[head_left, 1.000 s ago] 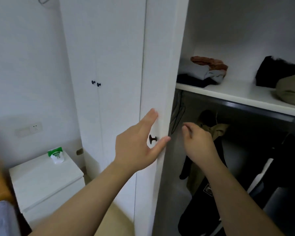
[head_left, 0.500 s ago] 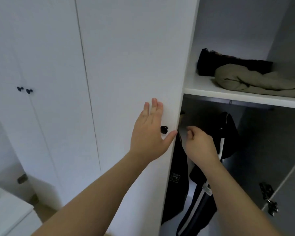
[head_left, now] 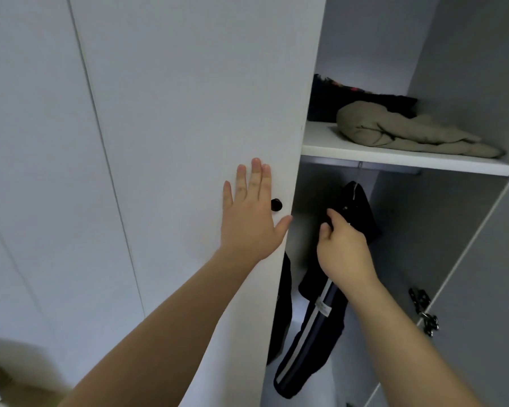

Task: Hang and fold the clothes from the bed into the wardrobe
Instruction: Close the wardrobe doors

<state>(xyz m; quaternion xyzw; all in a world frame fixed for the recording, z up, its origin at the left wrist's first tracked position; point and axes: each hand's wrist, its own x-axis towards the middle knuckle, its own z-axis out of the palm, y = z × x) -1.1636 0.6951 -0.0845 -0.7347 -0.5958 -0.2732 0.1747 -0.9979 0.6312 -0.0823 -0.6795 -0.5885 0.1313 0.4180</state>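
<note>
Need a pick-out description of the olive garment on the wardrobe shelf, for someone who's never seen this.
Find the open wardrobe, right of the white door. Its white shelf sits above the dark clothes hanging below; the olive garment lies bundled on that shelf, toward the front. It is the only pale khaki-green piece, with a black pile behind it.

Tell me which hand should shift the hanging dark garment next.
Right. The right hand is inside the wardrobe, pinching the hanging dark garment; the left hand lies flat on the door beside its knob.
</note>
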